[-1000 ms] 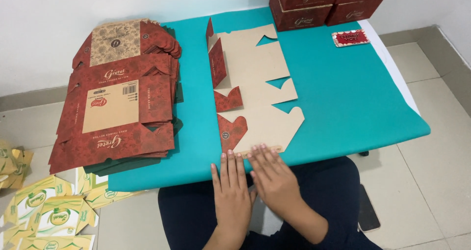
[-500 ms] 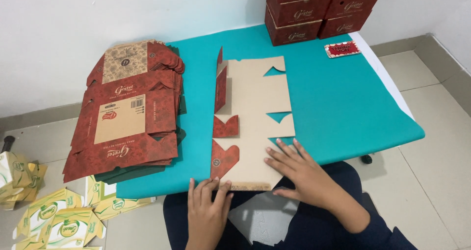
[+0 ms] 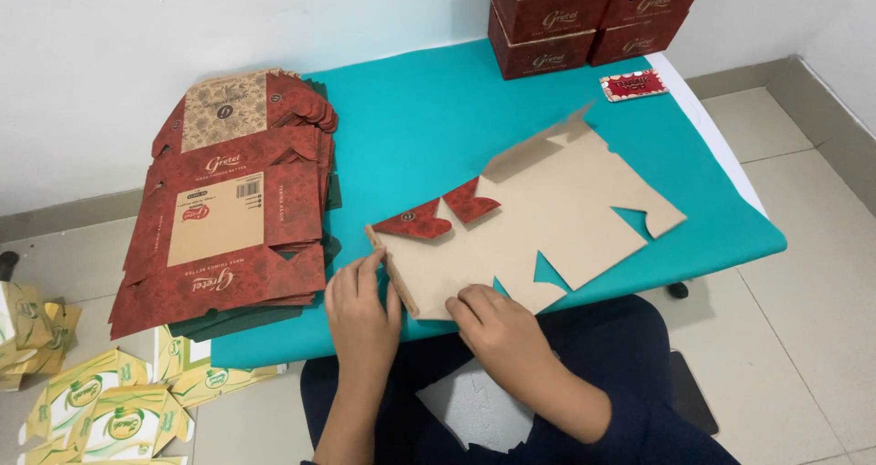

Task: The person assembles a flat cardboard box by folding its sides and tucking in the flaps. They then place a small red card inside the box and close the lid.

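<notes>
The flat brown carton blank [image 3: 538,223] lies skewed on the teal bench [image 3: 429,127] near its front edge. The left hand [image 3: 363,310] pinches up a narrow side flap [image 3: 392,273] to crease it; the right hand [image 3: 493,328] presses flat, fingers spread, steadying the sheet. A stack of red blanks [image 3: 233,228] crowds the left, finished boxes [image 3: 584,18] stand behind

We sit at a teal worktop [image 3: 438,109] against a white wall [image 3: 182,45].
Pale floor tiles [image 3: 803,246] surround us.
</notes>
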